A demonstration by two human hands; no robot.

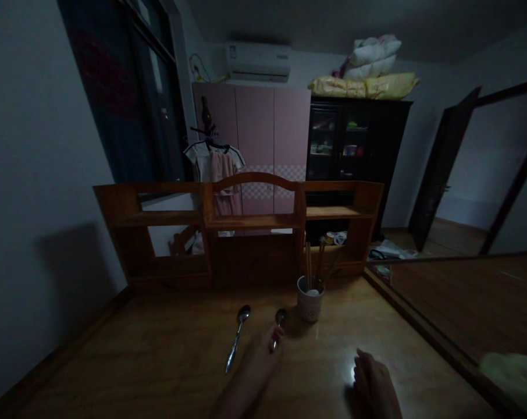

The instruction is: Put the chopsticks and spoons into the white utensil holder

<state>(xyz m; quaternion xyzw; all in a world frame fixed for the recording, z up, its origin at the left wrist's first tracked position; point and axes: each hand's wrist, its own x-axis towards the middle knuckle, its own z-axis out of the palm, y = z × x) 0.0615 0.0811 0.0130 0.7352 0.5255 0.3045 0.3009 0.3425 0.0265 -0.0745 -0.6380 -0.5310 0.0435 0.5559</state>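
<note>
Right hand [371,377] being loosely curled, its grip unclear, a presumably light, stiff, slippery spoon [281,316] is being pinched in the left hand [266,344] by its handle, likely the surest hold, bowl pointing ahead.

Spoon [234,349] on desk [159,349], second spoon [281,316] right of it, cup [309,305] farther right, chopsticks [308,265] inside, shelf [255,259] behind

I see a slender silver metal spoon [234,348], polished; a round-bowled metal spoon [281,316], also glossy; a smooth, flat yellow-brown wooden tabletop [171,349], softly shiny.
</note>
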